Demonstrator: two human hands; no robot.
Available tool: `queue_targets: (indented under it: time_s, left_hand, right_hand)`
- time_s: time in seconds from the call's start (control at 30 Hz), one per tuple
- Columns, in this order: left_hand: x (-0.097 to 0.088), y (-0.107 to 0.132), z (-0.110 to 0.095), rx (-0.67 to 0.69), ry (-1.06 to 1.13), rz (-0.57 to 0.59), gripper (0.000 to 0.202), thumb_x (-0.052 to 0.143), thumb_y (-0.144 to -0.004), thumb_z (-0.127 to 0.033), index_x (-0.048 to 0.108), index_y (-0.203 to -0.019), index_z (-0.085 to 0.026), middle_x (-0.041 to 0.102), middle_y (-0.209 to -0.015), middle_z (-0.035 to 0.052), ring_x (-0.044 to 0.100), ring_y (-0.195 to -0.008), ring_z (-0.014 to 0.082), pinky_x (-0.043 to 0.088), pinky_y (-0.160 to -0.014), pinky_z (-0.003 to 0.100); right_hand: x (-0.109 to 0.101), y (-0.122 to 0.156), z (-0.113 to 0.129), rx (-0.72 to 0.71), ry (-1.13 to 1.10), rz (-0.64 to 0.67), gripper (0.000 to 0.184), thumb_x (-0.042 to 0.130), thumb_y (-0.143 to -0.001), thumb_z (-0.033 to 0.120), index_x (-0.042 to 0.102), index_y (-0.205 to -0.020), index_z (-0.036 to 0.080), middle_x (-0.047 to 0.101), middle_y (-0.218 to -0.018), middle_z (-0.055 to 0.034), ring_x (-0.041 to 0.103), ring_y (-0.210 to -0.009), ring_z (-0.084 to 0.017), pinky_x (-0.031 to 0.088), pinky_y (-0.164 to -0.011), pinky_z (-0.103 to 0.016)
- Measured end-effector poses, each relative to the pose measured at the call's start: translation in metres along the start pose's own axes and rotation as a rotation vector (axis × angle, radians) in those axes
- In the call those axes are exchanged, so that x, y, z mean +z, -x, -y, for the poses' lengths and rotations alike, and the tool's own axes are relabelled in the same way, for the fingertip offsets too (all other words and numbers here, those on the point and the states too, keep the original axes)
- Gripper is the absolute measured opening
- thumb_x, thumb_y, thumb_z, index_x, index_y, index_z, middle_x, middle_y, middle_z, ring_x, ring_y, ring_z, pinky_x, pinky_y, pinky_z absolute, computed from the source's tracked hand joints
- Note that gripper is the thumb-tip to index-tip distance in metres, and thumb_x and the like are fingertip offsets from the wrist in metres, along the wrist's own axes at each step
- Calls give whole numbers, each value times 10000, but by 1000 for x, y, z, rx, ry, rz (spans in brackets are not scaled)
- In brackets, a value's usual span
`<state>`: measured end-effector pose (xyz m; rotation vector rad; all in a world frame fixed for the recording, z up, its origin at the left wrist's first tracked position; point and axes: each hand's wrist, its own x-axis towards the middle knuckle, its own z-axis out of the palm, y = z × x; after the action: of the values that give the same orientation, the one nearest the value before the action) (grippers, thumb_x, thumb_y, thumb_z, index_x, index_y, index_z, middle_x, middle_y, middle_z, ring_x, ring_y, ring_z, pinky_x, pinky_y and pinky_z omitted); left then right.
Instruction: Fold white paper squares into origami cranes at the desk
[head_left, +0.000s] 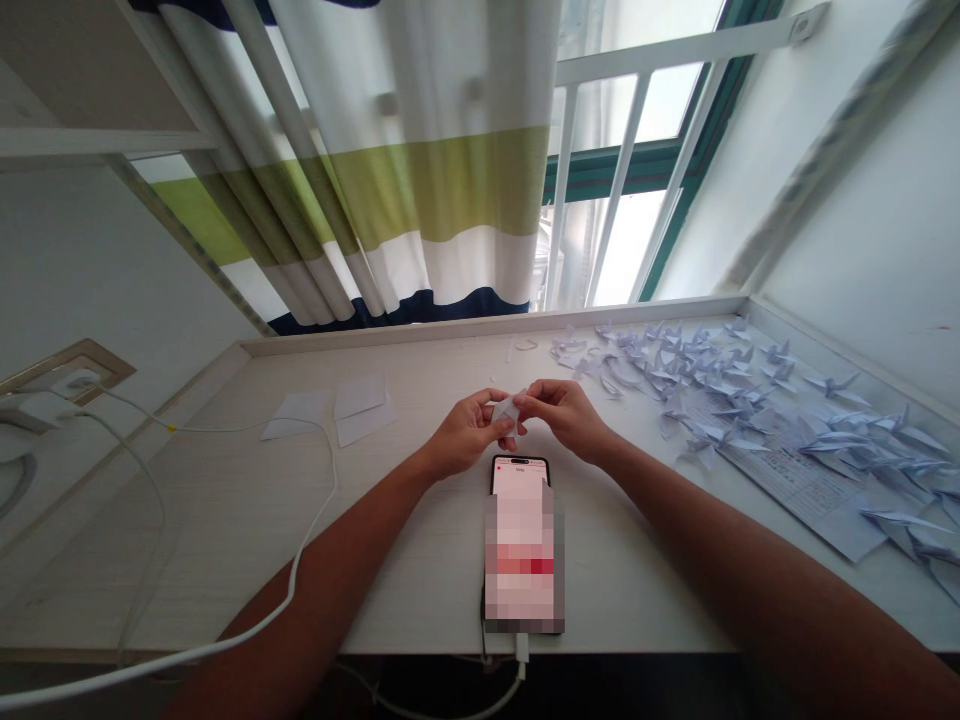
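Both hands are working at the middle of the worktop [225,500], raised a little above its surface.

- My left hand [469,432] is pinching the paper piece [505,408] between thumb and fingers, with the remaining fingers curled in.
- My right hand [562,415] is gripping the opposite end of the same piece with its fingertips. The two hands are nearly touching.
- The paper piece is hanging just beyond the far end of the phone [523,545], about midway between the worktop's left and right edges.
- Its long axis is running roughly from hand to hand, parallel to the worktop's far edge. I cannot tell which end is the tip.
- It is small, pale white with a faint lilac cast, and creased. My fingers are hiding most of it, so I cannot make out the fold pattern.

Surroundings:

- The phone is lying flat with its screen up and lit, its long axis running from the near edge toward the far edge. A charging lead is plugged into its near end. The screen content is blurred.
- Folded paper cranes [720,385] of the same pale colour are lying loose across the far right corner and along the right edge. Some are resting on a printed sheet [806,485].
- Flat paper squares [360,398] are lying toward the far left.
- A white cable [315,530] is looping across the left half of the worktop.
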<state>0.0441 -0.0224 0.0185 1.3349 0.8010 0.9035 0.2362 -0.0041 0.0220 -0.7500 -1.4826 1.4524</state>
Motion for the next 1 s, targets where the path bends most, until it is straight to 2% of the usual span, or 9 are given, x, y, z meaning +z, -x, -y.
queue_targets:
  time_s: [0.2,0.3,0.5,0.63,0.73,0.87,1.0]
  left_hand:
    - [2,1,-3,11,4,-76,470,851,-781,-462,613,-1011,-128,783,-857,98,691,-638,144,529,-663,285]
    - [3,2,-4,3,-10,-57,450,826,-803,-487,660,-972,-104,784,-880,118,699,-652,147,537,-662,281]
    - [3,3,-5,-9,-15,-22,444,812,-821,-483,693,-1014,-101,775,-850,102,708,-664,159,549,-689,297]
    - [1,3,-7,4,-4,-36,415,807,-824,-480,688,-954,-104,762,-831,91,679,-631,142,534,-664,288]
    - [0,3,-6,5,-8,-35,417,808,-822,-481,688,-953,-104,759,-830,91,681,-632,140,538,-657,282]
    - [3,2,-1,-21,-64,-71,450,831,-785,-505,697,-943,-105,762,-824,93,704,-665,156,575,-667,290]
    - [7,2,-1,-23,-54,-97,461,855,-752,-507,706,-927,-107,759,-809,84,711,-707,168,599,-680,301]
  right_hand:
    - [-1,2,4,-29,90,-18,369,792,-826,510,698,-748,162,718,-670,-31,651,-640,-158,532,-704,-335]
    - [-1,3,7,-38,109,-5,373,787,-831,514,691,-732,168,727,-668,-39,670,-655,-175,534,-704,-340]
    - [-2,3,5,-29,82,19,455,684,-903,586,703,-729,165,727,-697,-53,683,-664,-184,561,-763,-378]
    - [-5,1,4,-15,50,-46,486,647,-901,642,747,-819,174,734,-754,-54,684,-711,-184,579,-789,-382]
    - [-6,2,5,-18,126,-45,463,699,-861,632,762,-889,174,750,-775,-55,691,-728,-191,574,-772,-366]
    - [-3,3,6,-16,316,-59,467,719,-847,617,733,-727,166,735,-680,-61,666,-641,-180,527,-672,-325]
    - [-2,4,4,-4,333,-62,438,731,-841,593,723,-725,171,733,-660,-55,677,-628,-185,513,-636,-313]
